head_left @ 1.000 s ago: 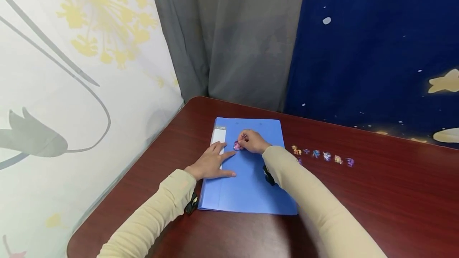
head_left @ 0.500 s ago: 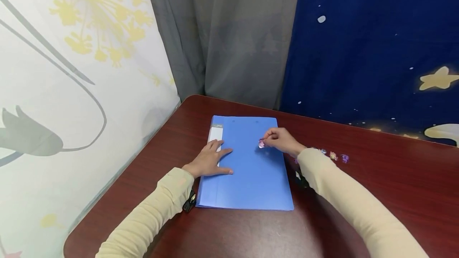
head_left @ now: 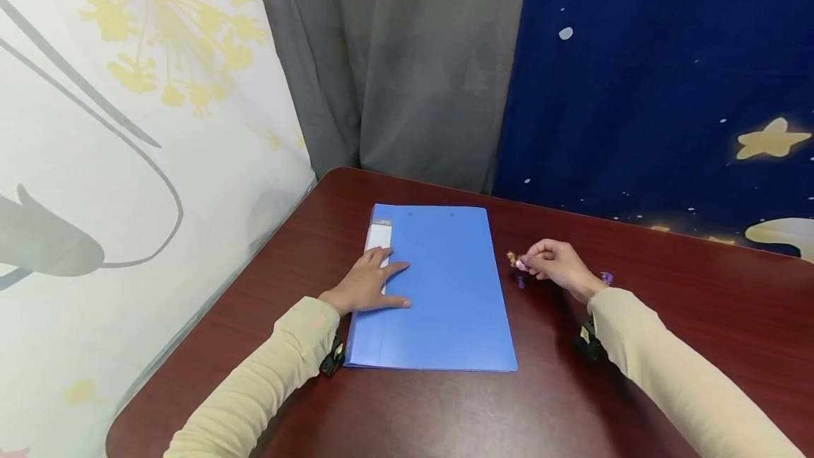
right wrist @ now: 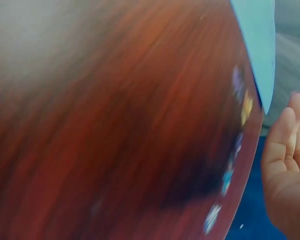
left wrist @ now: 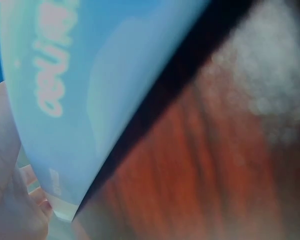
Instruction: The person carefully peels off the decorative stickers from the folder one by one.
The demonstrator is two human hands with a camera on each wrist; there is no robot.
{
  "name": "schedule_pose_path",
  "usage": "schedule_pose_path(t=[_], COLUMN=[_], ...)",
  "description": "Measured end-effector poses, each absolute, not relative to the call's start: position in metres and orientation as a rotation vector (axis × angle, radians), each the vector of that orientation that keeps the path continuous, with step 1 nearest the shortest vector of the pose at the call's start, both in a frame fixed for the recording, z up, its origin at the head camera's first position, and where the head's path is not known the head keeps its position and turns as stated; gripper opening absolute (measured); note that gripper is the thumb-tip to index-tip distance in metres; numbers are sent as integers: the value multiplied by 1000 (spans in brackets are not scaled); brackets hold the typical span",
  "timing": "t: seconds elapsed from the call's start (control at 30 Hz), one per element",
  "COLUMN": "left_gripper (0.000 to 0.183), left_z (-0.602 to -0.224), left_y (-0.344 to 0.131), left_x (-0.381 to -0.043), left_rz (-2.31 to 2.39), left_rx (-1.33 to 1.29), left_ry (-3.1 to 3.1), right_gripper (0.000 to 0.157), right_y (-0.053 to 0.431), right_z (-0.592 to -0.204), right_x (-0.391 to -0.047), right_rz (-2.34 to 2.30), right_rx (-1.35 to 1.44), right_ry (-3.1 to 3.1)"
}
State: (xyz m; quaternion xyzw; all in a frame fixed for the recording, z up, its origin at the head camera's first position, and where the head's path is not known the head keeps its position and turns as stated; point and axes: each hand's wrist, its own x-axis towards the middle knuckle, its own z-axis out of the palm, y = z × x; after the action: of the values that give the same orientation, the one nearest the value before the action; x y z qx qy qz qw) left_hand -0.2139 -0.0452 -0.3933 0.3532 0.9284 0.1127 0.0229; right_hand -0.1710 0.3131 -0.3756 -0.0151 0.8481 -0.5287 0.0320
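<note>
A blue folder point(head_left: 445, 302) with a white spine label lies closed on the table. My left hand point(head_left: 365, 285) rests on its left side with fingers spread, over the label. To the right of the folder, my right hand point(head_left: 556, 263) pinches a small pink pony sticker point(head_left: 521, 264) between thumb and fingertips. Right beside it on the table are an orange pony sticker point(head_left: 511, 258) and a purple one point(head_left: 521, 281). Another purple pony sticker point(head_left: 607, 278) shows by the right wrist. In the right wrist view, a white pony sticker point(right wrist: 212, 219) lies in the row near the table's edge.
The dark red wooden table point(head_left: 432, 415) has a rounded left corner. A grey curtain point(head_left: 439, 76) and a dark blue starry curtain point(head_left: 636, 90) hang behind it. A white patterned cloth point(head_left: 210, 41) borders the left side.
My right hand has lifted the pink pony sticker off the folder and carried it right, over the table beside the other stickers. The left hand stays on the folder.
</note>
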Motion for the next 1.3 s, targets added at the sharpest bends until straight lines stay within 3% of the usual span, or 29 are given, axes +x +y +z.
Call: schedule_pose_path(t=[0.47, 1.3], left_gripper=[73, 73], left_z=[-394, -393], left_y=[-48, -45], left_x=[-212, -213], left_rz=[387, 426], left_rx=[1098, 1073], left_ry=[2870, 2861], right_gripper=[9, 13], right_y=[332, 328], right_z=[-392, -393], right_x=[-155, -160], right_rz=[-1334, -971], right_rx=[-45, -137], right_ry=[2709, 2974])
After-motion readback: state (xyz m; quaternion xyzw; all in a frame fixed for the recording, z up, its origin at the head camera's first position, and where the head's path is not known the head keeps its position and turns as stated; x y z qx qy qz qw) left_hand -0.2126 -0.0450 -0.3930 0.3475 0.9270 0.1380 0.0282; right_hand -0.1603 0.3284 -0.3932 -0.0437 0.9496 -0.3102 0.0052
